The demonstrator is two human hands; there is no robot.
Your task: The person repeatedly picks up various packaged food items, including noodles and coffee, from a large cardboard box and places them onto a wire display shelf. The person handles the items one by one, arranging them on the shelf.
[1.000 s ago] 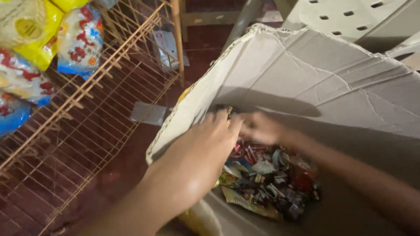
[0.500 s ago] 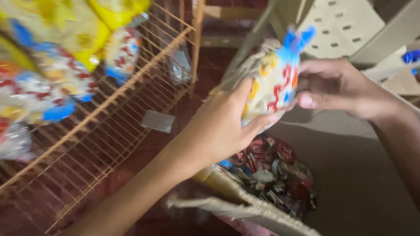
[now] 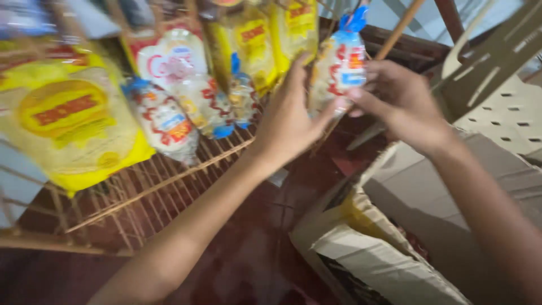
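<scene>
Clear plastic snack packet (image 3: 339,68) with a blue top, held up between both hands in front of the wire rack (image 3: 164,181). Left hand (image 3: 291,121) wraps its near side, fingers closed on it. Right hand (image 3: 403,104) pinches the packet's right edge, thumb and fingers shut on it. Similar small packets (image 3: 164,121) and a big yellow bag (image 3: 70,121) lie on the rack. Open cardboard box (image 3: 384,248) sits below right, with a perforated white plastic chair (image 3: 502,113) behind it.

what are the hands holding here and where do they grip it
Both hands hold one clear snack packet with a blue top. The left hand clasps its left side; the right hand pinches its lower right edge.
</scene>
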